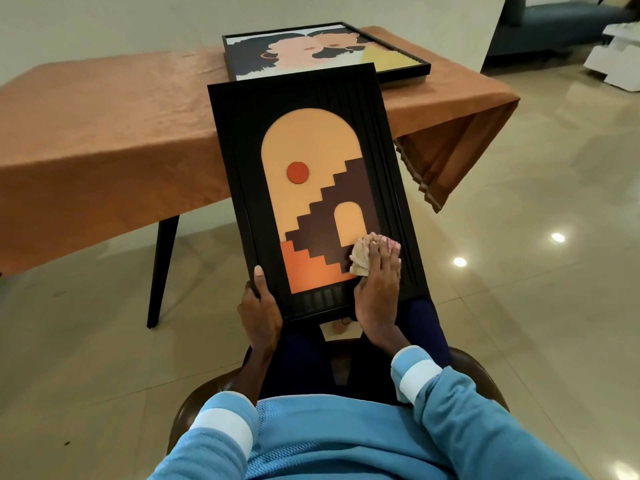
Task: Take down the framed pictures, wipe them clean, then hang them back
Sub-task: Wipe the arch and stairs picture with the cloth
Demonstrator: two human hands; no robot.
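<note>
A black-framed picture (311,140) with an orange arch, a red disc and brown steps rests on my lap and leans against the table edge. My left hand (260,308) grips its lower left corner, thumb on the frame front. My right hand (377,282) presses a crumpled pale cloth (360,258) flat against the picture's lower right part, fingers straight over the cloth. A second black-framed picture (332,50) showing two faces lies flat on the table behind.
The table (104,133) carries an orange-brown cloth that hangs over its right end, and has dark legs. I sit on a brown chair (485,375). Glossy tiled floor lies all around. White foam blocks (616,60) and a blue sofa stand at the far right.
</note>
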